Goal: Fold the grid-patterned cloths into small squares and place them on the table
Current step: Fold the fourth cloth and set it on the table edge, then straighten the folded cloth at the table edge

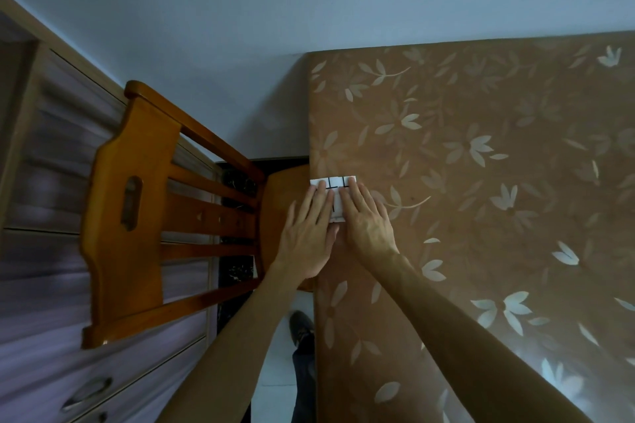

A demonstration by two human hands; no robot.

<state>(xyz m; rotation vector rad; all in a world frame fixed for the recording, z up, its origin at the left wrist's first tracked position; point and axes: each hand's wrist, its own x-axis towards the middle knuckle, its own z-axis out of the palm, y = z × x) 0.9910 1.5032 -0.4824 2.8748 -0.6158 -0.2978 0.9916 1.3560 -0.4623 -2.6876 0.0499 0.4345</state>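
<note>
Pressing flat w/ both hands, left & right, fingers spread, folded cloth near-square at table edge.

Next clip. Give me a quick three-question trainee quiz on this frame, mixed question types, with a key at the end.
1. True or false: the grid-patterned cloth lies near the table's edge, on the side nearest the wooden chair.
2. Multiple choice: how are the hands placed? A) both flat on the cloth; B) only the left hand on it; C) both lifted clear of it.
3. Fill in: the table covering is brown with a pale ____ pattern.

Key
1. True.
2. A: the left hand and the right hand both press flat on the folded cloth, fingers extended, no closed grip.
3. Flower (leafy floral print).
</note>
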